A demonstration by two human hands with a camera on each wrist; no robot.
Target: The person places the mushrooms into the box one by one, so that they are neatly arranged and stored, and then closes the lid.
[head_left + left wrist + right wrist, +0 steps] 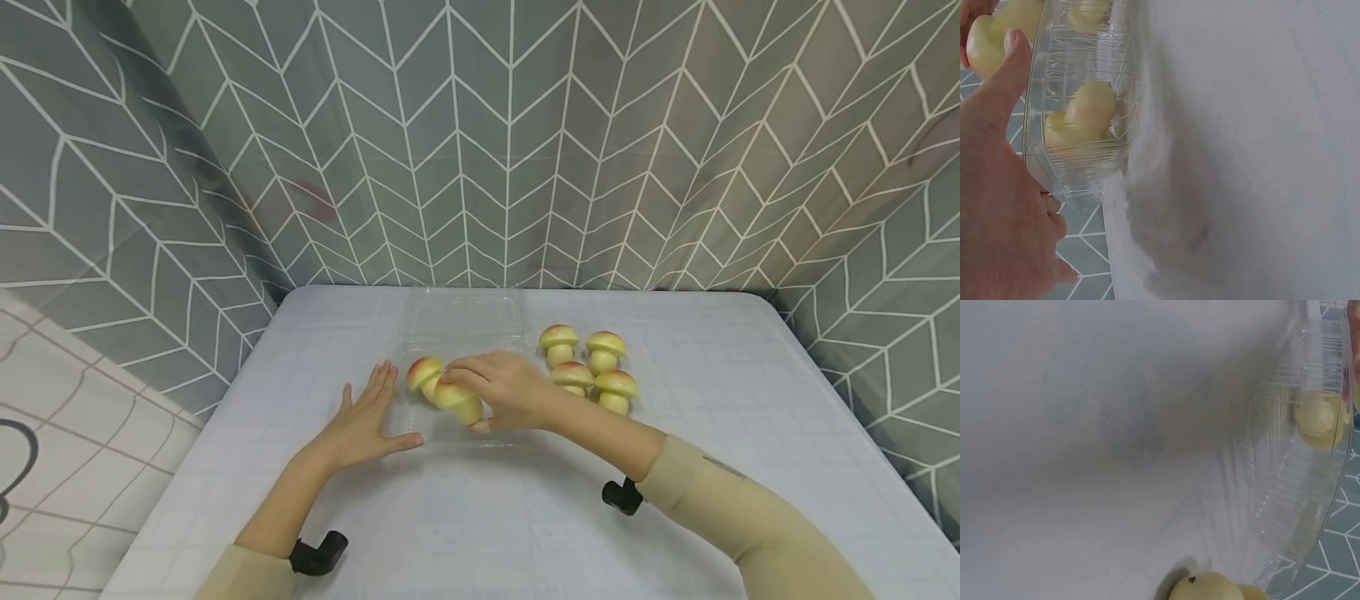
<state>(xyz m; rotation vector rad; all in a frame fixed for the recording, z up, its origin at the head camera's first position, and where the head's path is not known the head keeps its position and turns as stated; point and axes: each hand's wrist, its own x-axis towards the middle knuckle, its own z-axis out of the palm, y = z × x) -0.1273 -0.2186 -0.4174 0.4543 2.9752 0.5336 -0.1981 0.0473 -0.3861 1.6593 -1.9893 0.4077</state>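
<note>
A clear plastic box (498,441) lies on the table with its lid (463,318) folded open toward the back. My right hand (501,387) reaches in from the right and grips a yellow mushroom-shaped piece (462,405) with a reddish top over the box. Another such mushroom (423,374) sits inside at the left end, also visible through the ribbed wall in the left wrist view (1091,112). With fingers extended and thumb spread, my left hand (366,427) rests along the box's left side; its thumb lies at the rim in the left wrist view.
Several more yellow mushrooms (602,352) stand in a cluster right of the box, close behind my right forearm. A white cloth covers the table (712,400). Behind it hangs a grey patterned curtain (480,167). Black camera mounts (321,553) stick out from both wrists.
</note>
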